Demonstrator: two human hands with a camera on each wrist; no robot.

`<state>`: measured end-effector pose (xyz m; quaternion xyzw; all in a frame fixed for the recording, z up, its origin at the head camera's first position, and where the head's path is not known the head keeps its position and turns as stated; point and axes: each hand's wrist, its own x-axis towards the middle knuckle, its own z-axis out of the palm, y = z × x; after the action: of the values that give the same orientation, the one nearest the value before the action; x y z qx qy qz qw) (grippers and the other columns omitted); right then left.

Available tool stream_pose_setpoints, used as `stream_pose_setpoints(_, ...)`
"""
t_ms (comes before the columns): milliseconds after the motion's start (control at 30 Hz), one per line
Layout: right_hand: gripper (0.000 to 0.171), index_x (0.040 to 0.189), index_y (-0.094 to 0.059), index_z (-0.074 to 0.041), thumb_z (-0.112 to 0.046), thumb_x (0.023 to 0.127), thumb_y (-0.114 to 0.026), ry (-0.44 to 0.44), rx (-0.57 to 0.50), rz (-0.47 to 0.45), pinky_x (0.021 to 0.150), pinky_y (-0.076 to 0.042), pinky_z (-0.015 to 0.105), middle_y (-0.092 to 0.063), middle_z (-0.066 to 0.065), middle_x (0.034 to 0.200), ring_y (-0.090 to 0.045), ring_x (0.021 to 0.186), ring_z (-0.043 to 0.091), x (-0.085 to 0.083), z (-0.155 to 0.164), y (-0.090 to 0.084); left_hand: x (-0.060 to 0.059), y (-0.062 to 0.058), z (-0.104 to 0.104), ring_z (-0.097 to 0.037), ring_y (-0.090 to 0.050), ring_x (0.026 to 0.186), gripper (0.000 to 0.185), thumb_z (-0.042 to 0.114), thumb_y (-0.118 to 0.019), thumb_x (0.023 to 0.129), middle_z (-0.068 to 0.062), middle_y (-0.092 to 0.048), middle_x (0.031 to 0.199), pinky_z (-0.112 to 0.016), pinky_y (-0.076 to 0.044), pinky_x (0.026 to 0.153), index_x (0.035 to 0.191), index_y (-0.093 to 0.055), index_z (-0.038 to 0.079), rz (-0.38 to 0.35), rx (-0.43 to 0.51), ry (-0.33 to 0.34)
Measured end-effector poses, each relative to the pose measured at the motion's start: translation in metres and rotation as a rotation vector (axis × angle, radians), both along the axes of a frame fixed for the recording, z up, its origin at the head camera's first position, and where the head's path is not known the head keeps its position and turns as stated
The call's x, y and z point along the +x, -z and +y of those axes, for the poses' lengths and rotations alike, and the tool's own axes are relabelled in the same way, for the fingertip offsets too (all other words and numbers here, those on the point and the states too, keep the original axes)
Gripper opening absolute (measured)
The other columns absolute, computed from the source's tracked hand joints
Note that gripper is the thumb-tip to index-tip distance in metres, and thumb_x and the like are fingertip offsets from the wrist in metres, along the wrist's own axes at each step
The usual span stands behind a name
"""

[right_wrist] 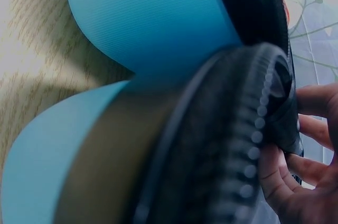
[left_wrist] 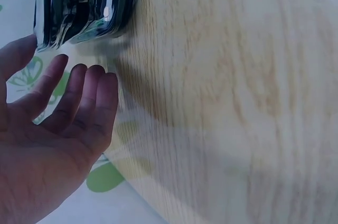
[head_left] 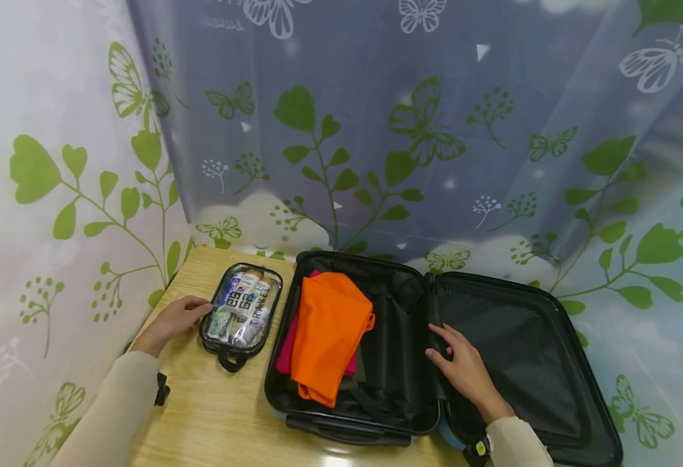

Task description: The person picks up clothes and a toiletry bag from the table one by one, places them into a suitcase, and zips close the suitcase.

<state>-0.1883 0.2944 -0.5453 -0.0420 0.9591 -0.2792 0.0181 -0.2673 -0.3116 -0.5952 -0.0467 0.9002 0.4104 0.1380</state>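
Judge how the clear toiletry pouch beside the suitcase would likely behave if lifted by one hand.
The clear toiletry pouch looks soft-walled, so it would probably sag a little. It is packed with tubes and bottles, so it likely feels heavy for its size. Its glossy plastic may be slippery; the left hand touches its edge with straight fingers.

Clear zippered toiletry pouch (head_left: 240,310) on light wooden table (head_left: 213,415), left of open black-lined blue suitcase (head_left: 399,363) holding folded orange cloth (head_left: 326,334).
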Motion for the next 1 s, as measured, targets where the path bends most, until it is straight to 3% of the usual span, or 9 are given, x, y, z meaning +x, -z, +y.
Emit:
stream_pose_setpoints(200, 0.059, 0.161, -0.054, -0.013, -0.025, 0.107, -0.073, 0.001, -0.012, -0.013, 0.093, -0.049, 0.05, -0.039, 0.03, 0.171, -0.058, 0.102, 0.024, 0.001, 0.0, 0.001, -0.008, 0.001, 0.005, -0.052, -0.056, 0.135, 0.062, 0.039, -0.052, 0.116, -0.039, -0.054, 0.15, -0.061, -0.05, 0.113, 0.15, -0.052, -0.013, 0.008, -0.02, -0.006)
stream_pose_setpoints(300, 0.059, 0.162, -0.054, -0.013, -0.025, 0.107, -0.073, 0.002, -0.011, -0.016, 0.093, -0.05, 0.051, -0.038, 0.029, 0.171, -0.058, 0.103, 0.024, 0.001, 0.0, 0.0, -0.009, 0.001, 0.009, -0.051, -0.055, 0.136, 0.062, 0.04, -0.052, 0.115, -0.037, -0.055, 0.15, -0.062, -0.047, 0.116, 0.148, -0.054, -0.012, -0.005, -0.016, -0.042)
stream_pose_setpoints(433, 0.059, 0.161, -0.054, -0.013, -0.025, 0.107, -0.074, 0.005, -0.004, -0.011, 0.092, -0.05, 0.049, -0.039, 0.029, 0.171, -0.058, 0.102, 0.024, 0.0, 0.0, 0.0, -0.01, 0.001, 0.017, -0.047, -0.057, 0.128, 0.057, 0.038, -0.052, 0.115, -0.035, -0.057, 0.144, -0.058, -0.049, 0.11, 0.142, -0.057, -0.011, -0.022, 0.01, -0.098)
stream_pose_setpoints(567, 0.059, 0.161, -0.055, -0.013, -0.024, 0.106, -0.074, 0.007, 0.0, -0.003, 0.09, -0.049, 0.048, -0.04, 0.029, 0.17, -0.058, 0.101, 0.023, 0.0, 0.0, 0.0, -0.009, -0.001, 0.02, -0.042, -0.057, 0.12, 0.048, 0.034, -0.051, 0.115, -0.034, -0.059, 0.139, -0.049, -0.051, 0.098, 0.134, -0.059, -0.009, -0.015, 0.037, -0.107)
stream_pose_setpoints(800, 0.059, 0.161, -0.055, -0.014, -0.024, 0.106, -0.074, 0.006, 0.003, -0.001, 0.09, -0.048, 0.048, -0.04, 0.029, 0.17, -0.057, 0.1, 0.022, 0.0, 0.0, 0.001, -0.006, -0.001, 0.019, -0.025, -0.056, 0.106, 0.041, 0.035, -0.048, 0.117, -0.023, -0.057, 0.131, -0.031, -0.049, 0.083, 0.128, -0.056, -0.004, -0.057, 0.215, -0.097)
stream_pose_setpoints(900, 0.059, 0.161, -0.055, -0.013, -0.024, 0.106, -0.074, 0.004, 0.001, 0.002, 0.09, -0.048, 0.048, -0.04, 0.029, 0.17, -0.057, 0.099, 0.022, 0.0, 0.001, 0.0, -0.004, -0.001, 0.019, -0.016, -0.057, 0.101, 0.043, 0.035, -0.049, 0.117, -0.019, -0.057, 0.13, -0.028, -0.053, 0.08, 0.131, -0.055, -0.005, -0.081, 0.304, -0.096)
stream_pose_setpoints(1000, 0.059, 0.161, -0.055, -0.013, -0.024, 0.106, -0.074, 0.003, 0.001, 0.006, 0.09, -0.047, 0.048, -0.041, 0.029, 0.17, -0.056, 0.097, 0.021, 0.0, 0.001, 0.001, -0.003, 0.0, 0.021, -0.012, -0.058, 0.104, 0.05, 0.036, -0.049, 0.117, -0.021, -0.055, 0.139, -0.025, -0.055, 0.082, 0.143, -0.051, -0.007, -0.102, 0.365, -0.103)
